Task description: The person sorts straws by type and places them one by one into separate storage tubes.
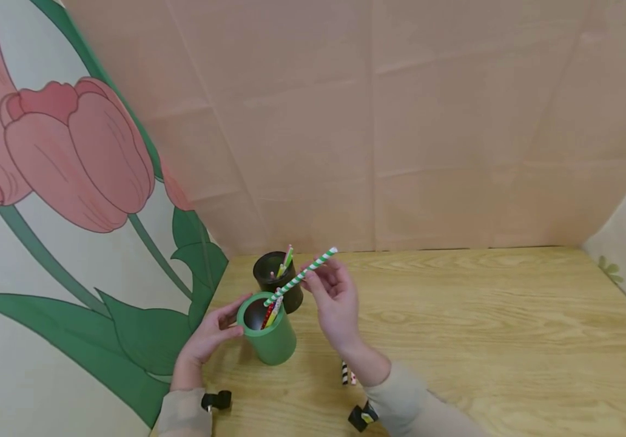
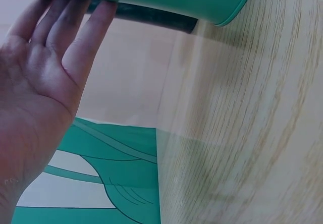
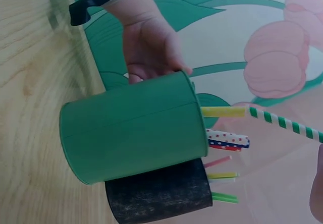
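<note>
My right hand [image 1: 340,306] pinches a green-and-white striped paper straw [image 1: 307,273]. The straw slants, its lower end just above the mouth of a green cup [image 1: 273,343]; in the right wrist view that straw tip [image 3: 267,118] is apart from the rim. My left hand [image 1: 212,337] holds the green cup by its left side near the top, thumb in front and fingers behind. From the left wrist view, the fingers [image 2: 75,37] touch the cup wall. Inside the green cup stand several straws [image 3: 227,138], yellow and patterned red, white and blue.
Behind the green cup stands a black cup [image 1: 293,298] with pink, yellow and green straws [image 1: 287,261]. Black-striped and red-patterned straws [image 1: 345,374] lie on the wooden table [image 1: 482,340] beside my right forearm. A tulip-printed panel [image 1: 73,255] borders the left side.
</note>
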`<state>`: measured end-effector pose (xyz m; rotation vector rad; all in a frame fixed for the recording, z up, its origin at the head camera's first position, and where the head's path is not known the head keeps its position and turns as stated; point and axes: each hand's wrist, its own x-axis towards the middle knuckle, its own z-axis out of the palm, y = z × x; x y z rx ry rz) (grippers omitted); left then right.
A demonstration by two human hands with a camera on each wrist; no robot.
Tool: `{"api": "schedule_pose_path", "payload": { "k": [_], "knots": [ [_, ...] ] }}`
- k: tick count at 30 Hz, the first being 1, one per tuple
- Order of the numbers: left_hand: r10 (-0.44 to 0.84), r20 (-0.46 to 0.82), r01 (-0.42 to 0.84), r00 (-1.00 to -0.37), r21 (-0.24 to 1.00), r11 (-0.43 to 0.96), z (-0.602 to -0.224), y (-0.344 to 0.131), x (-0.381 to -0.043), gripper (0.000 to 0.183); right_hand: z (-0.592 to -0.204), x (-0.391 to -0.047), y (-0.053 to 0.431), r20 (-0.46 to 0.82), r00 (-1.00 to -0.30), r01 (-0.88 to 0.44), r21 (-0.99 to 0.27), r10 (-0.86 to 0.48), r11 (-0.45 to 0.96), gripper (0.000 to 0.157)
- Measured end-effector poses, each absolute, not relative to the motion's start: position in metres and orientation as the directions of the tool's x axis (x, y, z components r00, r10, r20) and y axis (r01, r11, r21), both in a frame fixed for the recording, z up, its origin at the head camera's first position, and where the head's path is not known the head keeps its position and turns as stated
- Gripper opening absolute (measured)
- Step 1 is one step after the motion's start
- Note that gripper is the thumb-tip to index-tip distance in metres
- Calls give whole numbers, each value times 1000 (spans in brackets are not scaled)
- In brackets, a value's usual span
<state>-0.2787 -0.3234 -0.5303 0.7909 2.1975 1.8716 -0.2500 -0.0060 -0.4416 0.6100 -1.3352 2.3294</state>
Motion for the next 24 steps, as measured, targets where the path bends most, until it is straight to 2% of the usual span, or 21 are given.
{"api": "schedule_pose_path", "payload": {
  "k": [10, 16, 24],
  "knots": [
    [469, 228, 312, -853, 944, 108, -532, -325, -279, 69, -455, -252, -18, 530, -848, -491, -773, 16, -402, 24],
    [464, 225, 306, -857, 946, 107, -529, -324, -280, 70, -457, -254, -22, 452, -889, -413, -859, -70, -301, 33],
    [462, 216, 300, -860, 947, 117, -529, -324, -278, 70, -461, -254, -17, 430, -903, -407, -861, -10, -306, 32]
  ]
}}
